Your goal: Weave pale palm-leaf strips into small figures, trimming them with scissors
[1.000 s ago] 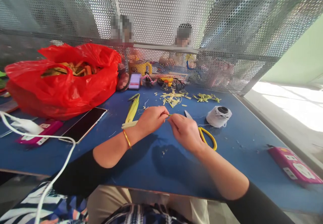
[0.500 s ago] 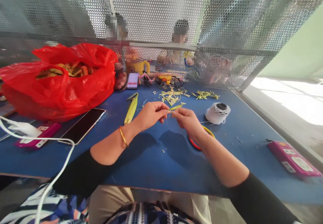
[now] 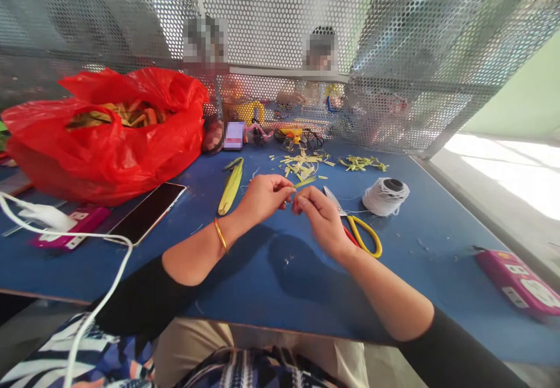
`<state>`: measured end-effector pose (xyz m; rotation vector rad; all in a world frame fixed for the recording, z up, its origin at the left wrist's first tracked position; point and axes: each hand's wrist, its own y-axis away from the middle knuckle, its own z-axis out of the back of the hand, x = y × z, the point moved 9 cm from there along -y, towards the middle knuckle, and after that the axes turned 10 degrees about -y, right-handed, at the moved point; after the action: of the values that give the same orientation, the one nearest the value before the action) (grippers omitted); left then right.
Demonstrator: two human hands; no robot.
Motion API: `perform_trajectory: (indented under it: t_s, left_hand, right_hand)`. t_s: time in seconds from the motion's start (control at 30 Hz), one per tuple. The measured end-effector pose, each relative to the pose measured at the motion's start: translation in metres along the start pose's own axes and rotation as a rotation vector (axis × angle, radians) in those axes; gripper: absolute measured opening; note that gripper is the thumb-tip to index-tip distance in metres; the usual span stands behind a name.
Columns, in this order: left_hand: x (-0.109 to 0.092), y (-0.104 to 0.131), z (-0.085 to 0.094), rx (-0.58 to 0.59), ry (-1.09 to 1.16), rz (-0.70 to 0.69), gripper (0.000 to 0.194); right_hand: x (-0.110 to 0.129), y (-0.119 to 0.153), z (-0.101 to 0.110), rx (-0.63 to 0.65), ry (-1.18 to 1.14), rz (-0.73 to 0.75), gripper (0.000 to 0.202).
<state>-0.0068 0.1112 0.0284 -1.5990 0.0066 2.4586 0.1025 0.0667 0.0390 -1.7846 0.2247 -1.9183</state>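
My left hand [image 3: 269, 195] pinches a narrow green leaf strip [image 3: 305, 183], whose free end sticks out past the fingertips to the right. Close beside it, my right hand [image 3: 321, 216] is closed in a pinch on white thread [image 3: 350, 212] that trails back to a spool [image 3: 385, 196]; the part at the fingertips is too fine to see clearly. Both hands are raised over the blue table. Partly behind my right hand lie scissors [image 3: 365, 236] with red and yellow handles. A folded green leaf bundle [image 3: 231, 188] rests left of my left hand.
A red plastic bag [image 3: 109, 154] of dry leaves stands at the left, near a black phone [image 3: 149, 213] and a magenta power strip [image 3: 72, 227]. Leaf scraps [image 3: 301, 163] and small green pieces [image 3: 361, 163] lie farther back. Behind the perforated screen [image 3: 271, 20] sit other people.
My right hand has turned, with its fingers curled inward, and shifted so that more of the scissors shows. The leaf strip stays in my left hand. The view has shifted slightly.
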Motion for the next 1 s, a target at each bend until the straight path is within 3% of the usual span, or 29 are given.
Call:
perform_trajectory:
  t_s: [0.23,0.4,0.53,0.6,0.67,0.73,0.83,1.0]
  left_hand:
    - [-0.002,0.003,-0.001,-0.007,-0.131,-0.042,0.014]
    - [-0.016,0.008,-0.006,0.038,-0.519,-0.195,0.018]
    - [-0.016,0.018,-0.029,0.350,-0.571,-0.263,0.018]
    - [-0.010,0.024,-0.040,0.551,-0.403,-0.197,0.011]
    - [-0.008,0.028,-0.045,0.651,-0.166,-0.099,0.007]
    - [-0.010,0.025,-0.041,0.606,0.064,-0.025,0.014]
    - [-0.010,0.016,-0.028,0.425,0.307,0.042,0.023]
    - [0.000,0.007,-0.020,0.279,0.438,0.116,0.023]
  right_hand:
    - [0.025,0.007,-0.019,0.156,0.258,0.178,0.021]
    - [0.019,0.002,-0.013,0.191,0.336,0.077,0.020]
    - [-0.002,-0.006,0.009,0.200,0.199,-0.216,0.020]
    - [-0.014,-0.007,0.013,0.248,0.013,-0.359,0.020]
    - [-0.024,-0.007,0.016,0.222,-0.213,-0.476,0.021]
    - [-0.032,-0.007,0.019,0.101,-0.432,-0.544,0.021]
    - [-0.042,-0.005,0.019,-0.099,-0.668,-0.559,0.018]
    - [-0.042,-0.001,0.016,-0.246,-0.733,-0.449,0.022]
